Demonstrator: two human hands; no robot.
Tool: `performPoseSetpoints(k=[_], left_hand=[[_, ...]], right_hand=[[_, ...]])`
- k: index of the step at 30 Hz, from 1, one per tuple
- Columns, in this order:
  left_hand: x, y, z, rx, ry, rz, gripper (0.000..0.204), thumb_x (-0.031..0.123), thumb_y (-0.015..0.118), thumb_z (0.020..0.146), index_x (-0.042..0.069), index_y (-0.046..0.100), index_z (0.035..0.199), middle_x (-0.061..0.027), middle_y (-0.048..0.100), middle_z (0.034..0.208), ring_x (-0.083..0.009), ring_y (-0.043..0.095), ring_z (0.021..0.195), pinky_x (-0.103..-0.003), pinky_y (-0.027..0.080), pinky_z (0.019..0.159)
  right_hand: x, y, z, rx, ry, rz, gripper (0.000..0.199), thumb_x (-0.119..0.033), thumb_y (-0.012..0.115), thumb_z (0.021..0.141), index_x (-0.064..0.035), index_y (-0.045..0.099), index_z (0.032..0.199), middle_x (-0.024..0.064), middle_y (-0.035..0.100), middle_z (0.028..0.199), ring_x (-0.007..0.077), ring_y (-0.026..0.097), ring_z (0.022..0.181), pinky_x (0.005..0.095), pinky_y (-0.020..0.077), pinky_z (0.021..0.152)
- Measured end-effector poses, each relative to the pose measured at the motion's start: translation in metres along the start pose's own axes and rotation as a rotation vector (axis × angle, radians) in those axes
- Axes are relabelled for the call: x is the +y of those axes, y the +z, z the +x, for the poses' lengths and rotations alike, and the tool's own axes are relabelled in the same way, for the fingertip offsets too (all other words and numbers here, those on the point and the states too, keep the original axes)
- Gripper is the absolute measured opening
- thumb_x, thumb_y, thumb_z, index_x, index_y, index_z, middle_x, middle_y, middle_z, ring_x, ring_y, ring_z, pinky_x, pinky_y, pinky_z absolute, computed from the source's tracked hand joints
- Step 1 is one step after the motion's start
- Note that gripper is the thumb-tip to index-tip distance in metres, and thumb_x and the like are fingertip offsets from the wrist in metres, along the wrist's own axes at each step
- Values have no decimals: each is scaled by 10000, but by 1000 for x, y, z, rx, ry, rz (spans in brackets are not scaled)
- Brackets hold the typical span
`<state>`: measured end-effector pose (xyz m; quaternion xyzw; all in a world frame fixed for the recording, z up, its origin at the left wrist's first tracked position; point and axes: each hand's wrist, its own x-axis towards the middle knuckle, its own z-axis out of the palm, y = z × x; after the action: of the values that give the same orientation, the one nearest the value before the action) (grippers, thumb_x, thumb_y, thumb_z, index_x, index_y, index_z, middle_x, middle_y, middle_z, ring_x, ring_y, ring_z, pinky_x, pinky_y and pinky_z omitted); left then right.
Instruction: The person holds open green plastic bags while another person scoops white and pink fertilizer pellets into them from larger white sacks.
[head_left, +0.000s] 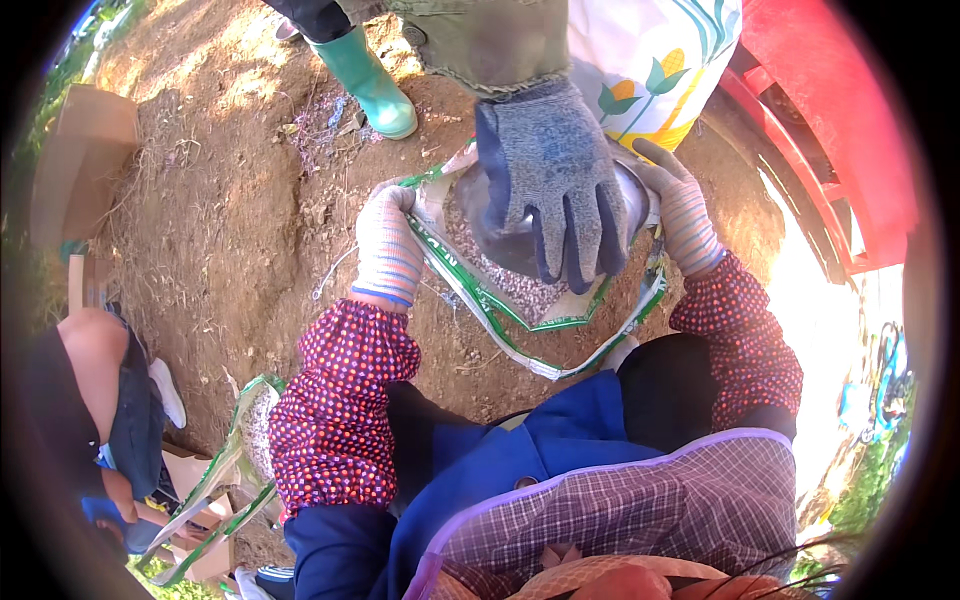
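A white sack with a green-printed edge (480, 300) stands with its mouth spread wide. Inside are small pinkish-grey granules (510, 285). My left hand (383, 240), in a striped knit glove, is closed on the sack's left rim. On the opposite side, my right hand (683, 205) grips the rim, its thumb and fingers partly hidden behind a metal bowl. Another person's hand (560, 180) in a grey-blue work glove reaches in from above and holds that metal bowl (490, 235) over the granules, covering much of it.
Beyond the sack stands a large white bag with corn pictures (650, 70). A co-worker's green rubber boot (365, 85) is on the bare soil (230, 240). Red machinery (830, 120) is at the right. At lower left are another open sack (258, 430) and a seated person (95, 380).
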<state>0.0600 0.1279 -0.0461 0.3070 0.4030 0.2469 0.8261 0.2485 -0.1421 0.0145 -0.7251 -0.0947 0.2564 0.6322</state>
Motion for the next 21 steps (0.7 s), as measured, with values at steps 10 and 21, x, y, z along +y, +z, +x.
performPoseSetpoints(k=[10, 21], left_hand=[[0, 3, -1, -51, 17, 21, 277, -24, 459, 772, 0, 600, 1009, -90, 590, 799, -195, 566, 642, -328, 522, 581], [-11, -6, 23, 48, 10, -31, 257, -12, 492, 770, 10, 637, 981, -100, 619, 831, -228, 593, 695, -356, 536, 656]], right_hand=[[-3, 5, -4, 14, -65, -21, 488, -104, 548, 914, 77, 472, 1360, 176, 579, 1273, 235, 576, 1141, 320, 438, 994], [-5, 7, 0, -20, -77, -47, 483, -82, 517, 904, 84, 466, 1354, 179, 582, 1258, 251, 556, 1162, 331, 401, 1035]])
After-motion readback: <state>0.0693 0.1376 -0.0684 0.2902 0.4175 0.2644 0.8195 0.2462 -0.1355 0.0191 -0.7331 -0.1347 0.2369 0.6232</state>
